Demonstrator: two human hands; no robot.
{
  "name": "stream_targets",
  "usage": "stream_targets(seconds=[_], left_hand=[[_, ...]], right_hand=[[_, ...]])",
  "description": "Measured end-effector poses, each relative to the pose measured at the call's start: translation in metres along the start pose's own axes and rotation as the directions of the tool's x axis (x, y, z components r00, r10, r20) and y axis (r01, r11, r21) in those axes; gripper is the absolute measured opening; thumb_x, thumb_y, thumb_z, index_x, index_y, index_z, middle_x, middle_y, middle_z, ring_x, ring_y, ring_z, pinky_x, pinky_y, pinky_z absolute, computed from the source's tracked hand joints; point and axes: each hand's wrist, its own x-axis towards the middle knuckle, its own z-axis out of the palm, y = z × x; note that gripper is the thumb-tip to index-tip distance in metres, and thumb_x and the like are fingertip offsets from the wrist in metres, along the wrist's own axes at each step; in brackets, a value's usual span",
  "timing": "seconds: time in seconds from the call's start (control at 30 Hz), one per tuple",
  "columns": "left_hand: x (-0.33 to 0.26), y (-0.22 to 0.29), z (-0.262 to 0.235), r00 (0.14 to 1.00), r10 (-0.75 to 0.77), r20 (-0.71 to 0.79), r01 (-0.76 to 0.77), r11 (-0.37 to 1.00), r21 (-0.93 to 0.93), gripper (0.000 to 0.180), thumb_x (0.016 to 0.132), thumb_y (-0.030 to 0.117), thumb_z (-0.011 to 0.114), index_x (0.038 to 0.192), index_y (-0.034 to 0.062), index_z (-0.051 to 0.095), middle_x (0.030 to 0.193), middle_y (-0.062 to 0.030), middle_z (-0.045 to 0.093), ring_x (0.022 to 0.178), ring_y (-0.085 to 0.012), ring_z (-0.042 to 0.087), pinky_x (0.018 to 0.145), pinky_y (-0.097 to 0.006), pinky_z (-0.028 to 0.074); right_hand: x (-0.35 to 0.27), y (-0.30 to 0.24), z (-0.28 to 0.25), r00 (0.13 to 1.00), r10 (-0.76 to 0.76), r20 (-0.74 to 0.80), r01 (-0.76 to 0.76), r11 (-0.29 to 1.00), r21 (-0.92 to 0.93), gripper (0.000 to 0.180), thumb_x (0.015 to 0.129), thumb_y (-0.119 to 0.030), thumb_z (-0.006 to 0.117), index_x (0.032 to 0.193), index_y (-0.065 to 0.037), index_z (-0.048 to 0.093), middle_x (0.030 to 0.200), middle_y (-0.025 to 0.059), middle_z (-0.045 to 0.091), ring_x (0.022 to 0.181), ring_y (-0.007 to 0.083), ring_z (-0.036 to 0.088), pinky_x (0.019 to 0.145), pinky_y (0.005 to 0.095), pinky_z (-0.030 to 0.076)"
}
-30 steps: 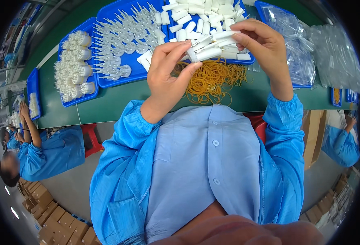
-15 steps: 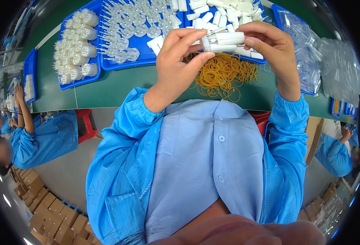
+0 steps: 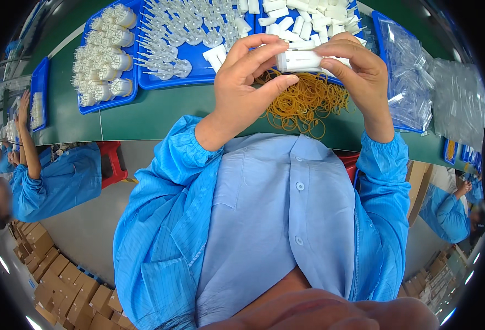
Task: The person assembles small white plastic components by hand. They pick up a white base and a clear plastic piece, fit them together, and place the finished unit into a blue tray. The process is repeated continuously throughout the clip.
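My left hand [image 3: 242, 77] and my right hand [image 3: 355, 69] together hold a small bundle of white plastic tubes [image 3: 300, 59] above the green table. Fingers of both hands pinch the bundle from either end. Just below it lies a loose heap of yellow rubber bands [image 3: 303, 104] on the table. Whether a band is around the bundle is hidden by my fingers.
A blue tray [image 3: 187, 80] with white needle-like parts sits behind my hands; another blue tray [image 3: 97, 102] at the left holds bundled white pieces. Loose white tubes [image 3: 303, 16] fill a tray at the back. Clear plastic bags [image 3: 418, 77] lie at the right. Co-workers in blue [image 3: 61, 181] sit on both sides.
Both hands have turned and pressed the white bundle tighter together; my left fingers have shifted along it. The view has tilted slightly.
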Motion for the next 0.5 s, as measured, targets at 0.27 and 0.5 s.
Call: stream_targets(seconds=[0.27, 0.5], left_hand=[[0.000, -0.004, -0.012, 0.977, -0.154, -0.145, 0.128, 0.976, -0.174, 0.043, 0.078, -0.011, 0.068, 0.119, -0.0069, 0.054, 0.121, -0.0105, 0.046, 0.113, -0.0233, 0.056, 0.100, -0.035, 0.050], [-0.005, -0.008, -0.024, 0.984, -0.055, -0.168, 0.045, 0.997, -0.061, 0.042, 0.077, -0.010, 0.070, 0.116, -0.0057, 0.056, 0.119, -0.0109, 0.046, 0.111, -0.0219, 0.056, 0.096, -0.033, 0.053]], right_hand=[[0.026, 0.015, 0.006, 0.998, -0.046, 0.036, 0.052, 0.983, -0.177, 0.017, 0.080, -0.006, 0.071, 0.097, -0.006, 0.072, 0.093, 0.0066, 0.069, 0.081, 0.0160, 0.061, 0.072, 0.0278, 0.048], [0.100, 0.084, 0.011, 0.973, -0.128, 0.191, 0.217, 0.788, -0.576, 0.018, 0.077, -0.012, 0.065, 0.094, -0.005, 0.068, 0.092, 0.0125, 0.067, 0.092, 0.0318, 0.060, 0.082, 0.0402, 0.048]])
